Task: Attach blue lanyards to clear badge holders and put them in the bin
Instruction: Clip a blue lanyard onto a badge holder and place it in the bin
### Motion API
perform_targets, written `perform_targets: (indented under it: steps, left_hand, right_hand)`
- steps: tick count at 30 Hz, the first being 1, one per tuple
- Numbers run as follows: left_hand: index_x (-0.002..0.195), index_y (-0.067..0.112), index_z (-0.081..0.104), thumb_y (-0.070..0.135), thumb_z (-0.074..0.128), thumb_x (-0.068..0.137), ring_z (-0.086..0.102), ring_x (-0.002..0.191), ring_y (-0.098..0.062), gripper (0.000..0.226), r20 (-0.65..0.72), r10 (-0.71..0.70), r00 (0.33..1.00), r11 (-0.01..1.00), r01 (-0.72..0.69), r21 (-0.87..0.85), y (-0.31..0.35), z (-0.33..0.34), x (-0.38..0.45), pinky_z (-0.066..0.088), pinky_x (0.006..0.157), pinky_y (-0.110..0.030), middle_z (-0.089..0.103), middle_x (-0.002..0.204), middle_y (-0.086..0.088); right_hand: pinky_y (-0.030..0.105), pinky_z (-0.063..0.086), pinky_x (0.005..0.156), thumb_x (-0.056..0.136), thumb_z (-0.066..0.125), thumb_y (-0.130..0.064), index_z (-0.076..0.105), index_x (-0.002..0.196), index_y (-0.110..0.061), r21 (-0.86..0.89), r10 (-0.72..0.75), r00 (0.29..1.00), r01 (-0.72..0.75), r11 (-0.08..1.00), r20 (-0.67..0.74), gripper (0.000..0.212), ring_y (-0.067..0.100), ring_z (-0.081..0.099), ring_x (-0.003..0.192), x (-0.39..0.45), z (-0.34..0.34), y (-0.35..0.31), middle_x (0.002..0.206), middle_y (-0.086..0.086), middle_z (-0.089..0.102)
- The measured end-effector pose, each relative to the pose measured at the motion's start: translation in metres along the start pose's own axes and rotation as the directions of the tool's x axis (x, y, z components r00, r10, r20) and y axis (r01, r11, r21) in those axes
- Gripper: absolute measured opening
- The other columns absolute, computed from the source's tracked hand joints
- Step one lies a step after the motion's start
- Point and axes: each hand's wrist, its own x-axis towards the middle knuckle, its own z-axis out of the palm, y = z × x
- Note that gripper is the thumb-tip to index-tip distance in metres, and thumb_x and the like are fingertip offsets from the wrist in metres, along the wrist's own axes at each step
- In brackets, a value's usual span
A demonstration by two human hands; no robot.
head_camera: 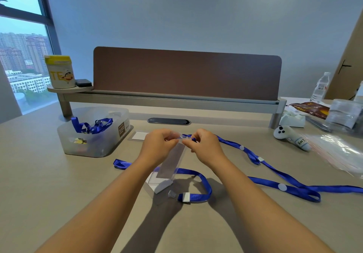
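Beige desk (59, 193) under window light, brown partition (186, 73) behind. Left hand (157, 146) curled, pinching the top edge of the clear badge holder (170, 164), held tilted above the desk; right hand (204, 146) curled too, pinching the clip end of the blue lanyard (275, 172) against that edge. Clip itself too small to judge as fastened or not. Best done by steadying the holder, feeding the clip squarely through the slot. Further left, bin (110, 144) already holding finished pieces; second lanyard (196, 195) lying near.
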Motion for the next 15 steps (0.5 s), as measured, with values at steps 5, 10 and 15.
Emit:
perform_targets:
  steps: [5, 10, 15]
  left_hand:
    - [0.114, 0.011, 0.057, 0.012, 0.051, 0.087, 0.05, 0.091, -0.013, 0.028, 0.007, 0.029, 1.0, 1.0, -0.029, 0.001, -0.001, -0.003, -0.002, 0.043, 0.08, -0.026, 0.064, 0.115, -0.014]
    - [0.119, 0.013, 0.053, 0.011, 0.05, 0.087, 0.057, 0.098, -0.024, 0.032, 0.001, 0.095, 0.995, 0.991, -0.095, 0.098, 0.001, -0.008, -0.003, 0.044, 0.081, -0.026, 0.062, 0.117, -0.015]
    - [0.121, 0.017, 0.051, 0.011, 0.05, 0.087, 0.056, 0.102, -0.027, 0.035, 0.057, 0.195, 0.979, 0.937, -0.204, 0.283, -0.004, -0.012, -0.005, 0.045, 0.081, -0.026, 0.058, 0.121, -0.013]
  right_hand:
    - [0.016, 0.041, 0.054, 0.087, 0.057, -0.019, 0.054, 0.079, -0.011, 0.323, 0.049, 0.987, -0.097, 0.941, 0.152, 0.012, 0.007, 0.049, 0.059, -0.004, -0.009, -0.003, 0.067, -0.001, 0.055]
    - [0.017, 0.048, 0.059, 0.091, 0.049, -0.011, 0.057, 0.076, -0.013, 0.516, 0.132, 0.958, -0.25, 0.819, 0.254, 0.017, 0.011, 0.056, 0.06, -0.003, -0.013, -0.005, 0.069, 0.002, 0.06]
    - [0.02, 0.048, 0.061, 0.092, 0.047, -0.012, 0.058, 0.08, -0.008, 0.595, 0.188, 0.929, -0.351, 0.723, 0.319, 0.017, 0.012, 0.057, 0.061, -0.003, -0.012, -0.006, 0.071, 0.005, 0.061]
